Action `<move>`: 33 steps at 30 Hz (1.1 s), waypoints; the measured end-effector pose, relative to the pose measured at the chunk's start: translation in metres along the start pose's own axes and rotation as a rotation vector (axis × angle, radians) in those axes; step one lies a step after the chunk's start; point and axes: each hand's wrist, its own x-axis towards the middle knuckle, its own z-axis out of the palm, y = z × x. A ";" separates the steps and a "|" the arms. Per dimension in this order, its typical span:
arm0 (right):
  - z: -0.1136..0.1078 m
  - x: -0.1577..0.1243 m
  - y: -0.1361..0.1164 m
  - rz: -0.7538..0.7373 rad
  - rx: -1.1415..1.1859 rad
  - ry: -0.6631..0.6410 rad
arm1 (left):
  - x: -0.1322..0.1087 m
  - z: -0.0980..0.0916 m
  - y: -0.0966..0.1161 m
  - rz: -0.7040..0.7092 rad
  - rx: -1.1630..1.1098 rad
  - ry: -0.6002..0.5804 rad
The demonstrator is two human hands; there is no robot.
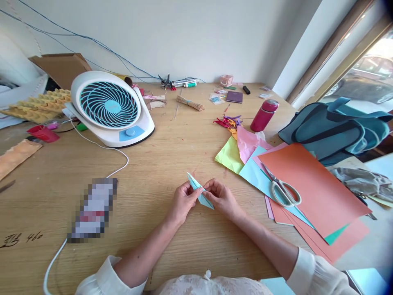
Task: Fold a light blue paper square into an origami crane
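Observation:
Between my two hands is a small folded piece of light blue paper, narrow and pointed at both ends, held just above the table. My left hand pinches it near the middle, thumb on top and fingers curled behind. On its right side my right hand pinches the paper's edge with thumb and forefinger. The fingertips of both hands are close together. Part of the paper is hidden behind the left thumb.
Scissors lie on coloured paper sheets to the right, beside a teal bag and a red bottle. A white fan stands at the back left. A cabled, blurred phone lies left of my arms.

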 end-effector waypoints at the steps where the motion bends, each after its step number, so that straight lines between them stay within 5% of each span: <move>1: 0.000 -0.001 -0.001 0.004 -0.001 -0.004 | -0.002 0.000 -0.001 0.001 0.007 -0.005; 7: -0.004 -0.007 -0.006 0.011 -0.066 -0.007 | -0.026 -0.025 0.004 0.105 0.116 0.037; 8: -0.004 -0.009 -0.007 0.010 -0.081 -0.002 | -0.032 -0.034 0.006 0.174 0.166 0.084; 10: -0.006 -0.011 -0.007 0.010 -0.106 -0.003 | -0.043 -0.051 0.011 0.606 0.596 0.246; 13: -0.006 -0.014 -0.009 0.015 -0.138 -0.037 | -0.053 -0.062 0.018 1.090 1.065 -0.021; 16: -0.004 -0.015 -0.010 0.026 -0.185 -0.067 | -0.050 -0.057 0.019 1.305 1.245 -0.235; 20: -0.004 -0.017 -0.009 0.034 -0.266 -0.096 | -0.037 -0.047 0.012 1.370 1.279 -0.240; 33: -0.009 -0.025 -0.018 -0.091 -0.577 -0.147 | -0.032 -0.049 -0.004 1.208 1.314 -0.389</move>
